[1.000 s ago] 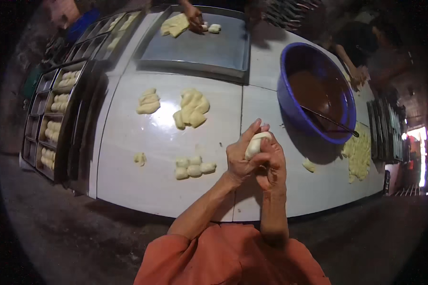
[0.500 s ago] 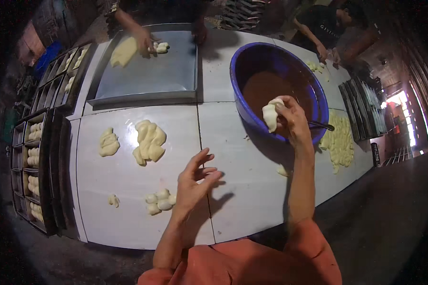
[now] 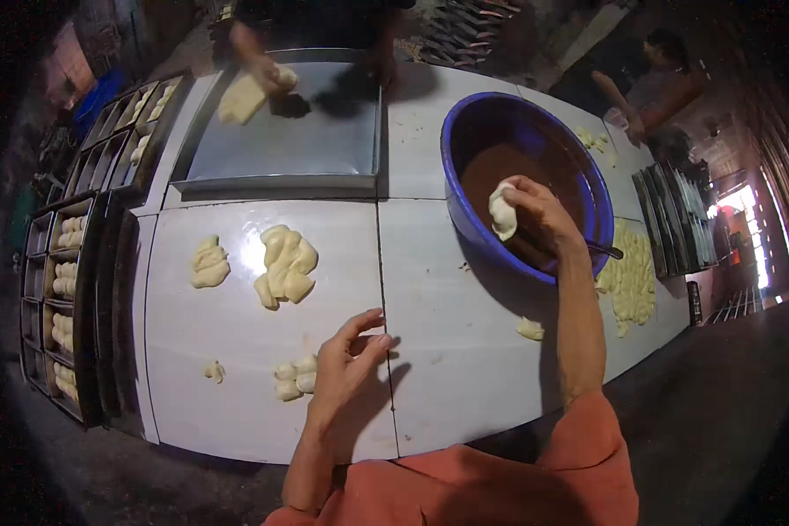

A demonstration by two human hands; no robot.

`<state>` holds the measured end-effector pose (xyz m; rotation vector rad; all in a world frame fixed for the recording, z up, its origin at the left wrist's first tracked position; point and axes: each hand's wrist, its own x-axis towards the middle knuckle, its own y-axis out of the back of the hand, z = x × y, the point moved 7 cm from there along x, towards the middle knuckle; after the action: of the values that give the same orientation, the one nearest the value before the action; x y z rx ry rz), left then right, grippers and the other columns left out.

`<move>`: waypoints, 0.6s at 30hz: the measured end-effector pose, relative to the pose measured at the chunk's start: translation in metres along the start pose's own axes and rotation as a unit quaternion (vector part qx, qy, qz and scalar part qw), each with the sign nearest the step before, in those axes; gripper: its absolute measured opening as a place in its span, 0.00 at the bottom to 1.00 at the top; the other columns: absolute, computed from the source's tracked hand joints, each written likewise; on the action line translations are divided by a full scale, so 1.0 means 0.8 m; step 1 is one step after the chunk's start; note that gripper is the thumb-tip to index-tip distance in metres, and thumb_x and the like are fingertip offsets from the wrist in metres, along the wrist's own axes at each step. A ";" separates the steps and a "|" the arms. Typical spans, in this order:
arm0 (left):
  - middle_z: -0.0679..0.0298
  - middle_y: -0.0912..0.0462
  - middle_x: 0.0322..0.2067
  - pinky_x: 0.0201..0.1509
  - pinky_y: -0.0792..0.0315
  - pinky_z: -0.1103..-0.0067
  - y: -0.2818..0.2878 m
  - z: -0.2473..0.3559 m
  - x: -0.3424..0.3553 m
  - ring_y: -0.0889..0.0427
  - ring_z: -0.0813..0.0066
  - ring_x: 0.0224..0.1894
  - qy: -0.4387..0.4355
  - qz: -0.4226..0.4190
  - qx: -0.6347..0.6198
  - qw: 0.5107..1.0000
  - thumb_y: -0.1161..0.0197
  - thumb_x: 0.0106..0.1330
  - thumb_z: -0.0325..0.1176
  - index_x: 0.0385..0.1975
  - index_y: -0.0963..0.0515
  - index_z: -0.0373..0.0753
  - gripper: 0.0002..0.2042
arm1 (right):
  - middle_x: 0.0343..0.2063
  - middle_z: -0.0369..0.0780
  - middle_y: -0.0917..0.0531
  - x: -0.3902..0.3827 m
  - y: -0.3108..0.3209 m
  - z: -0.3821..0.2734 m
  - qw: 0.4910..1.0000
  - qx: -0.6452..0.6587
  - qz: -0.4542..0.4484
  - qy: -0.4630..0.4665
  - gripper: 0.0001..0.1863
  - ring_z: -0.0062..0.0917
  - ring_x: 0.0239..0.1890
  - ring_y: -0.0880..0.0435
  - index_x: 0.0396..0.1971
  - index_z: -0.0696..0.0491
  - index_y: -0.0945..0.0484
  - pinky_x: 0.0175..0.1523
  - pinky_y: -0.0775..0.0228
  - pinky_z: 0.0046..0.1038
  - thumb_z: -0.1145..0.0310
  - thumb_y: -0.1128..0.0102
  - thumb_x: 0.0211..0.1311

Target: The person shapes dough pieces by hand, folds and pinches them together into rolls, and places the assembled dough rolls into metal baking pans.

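Note:
My right hand (image 3: 539, 215) grips a pale lump of dough (image 3: 503, 210) over a large blue basin (image 3: 460, 127) of brown filling, where a dark utensil handle (image 3: 607, 250) rests across the rim. My left hand (image 3: 355, 355) hovers, fingers curled apart and holding nothing, beside a small cluster of white dough balls (image 3: 289, 379) on the white tiled table (image 3: 447, 386). Further up the table are two yellowish dough piles (image 3: 285, 267) (image 3: 209, 261), a small scrap (image 3: 214, 371) to the left, and another piece (image 3: 529, 329) below the basin.
Stacked metal pans of dough (image 3: 64, 329) line the left. A co-worker's hand (image 3: 263, 70) works over a large metal tray (image 3: 276, 175); another person (image 3: 640, 96) is at the back right. A dough sheet (image 3: 631, 289) and upright dark trays (image 3: 671, 223) lie at the right.
My hands have separated: the right carried the dough up over the basin and has shifted slightly since, while the left opened and moved down-left. The co-worker's hand has moved within the tray.

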<state>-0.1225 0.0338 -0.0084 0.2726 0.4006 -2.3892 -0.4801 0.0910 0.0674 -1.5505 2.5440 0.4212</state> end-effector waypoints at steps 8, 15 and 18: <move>0.52 0.29 0.64 0.61 0.25 0.69 -0.055 0.065 0.037 0.25 0.58 0.62 -0.185 0.044 0.044 0.981 0.36 0.69 0.32 0.67 0.35 0.33 0.28 | 0.41 0.35 0.18 -0.060 -0.041 0.019 0.919 0.357 0.111 0.125 0.12 0.21 0.42 0.15 0.49 0.54 0.23 0.46 0.17 0.26 0.68 0.41 0.70; 0.47 0.31 0.65 0.64 0.30 0.74 -0.160 0.079 0.084 0.26 0.65 0.62 -0.336 0.006 -0.144 0.931 0.35 0.69 0.40 0.71 0.47 0.27 0.39 | 0.57 0.43 0.24 -0.125 -0.139 0.020 0.918 0.259 0.147 0.262 0.38 0.29 0.60 0.25 0.61 0.62 0.29 0.67 0.33 0.31 0.44 0.38 0.65; 0.49 0.28 0.63 0.60 0.28 0.76 -0.171 0.068 0.088 0.25 0.69 0.60 -0.297 -0.011 -0.179 0.938 0.35 0.70 0.40 0.73 0.49 0.29 0.39 | 0.58 0.44 0.25 -0.120 -0.137 0.040 0.911 0.329 0.173 0.178 0.38 0.30 0.60 0.25 0.61 0.62 0.29 0.68 0.35 0.32 0.43 0.39 0.65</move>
<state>-0.2703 0.0699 0.0499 -0.6086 0.5332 -2.2252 -0.3394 0.1345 0.0429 -0.9889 2.7778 -0.6995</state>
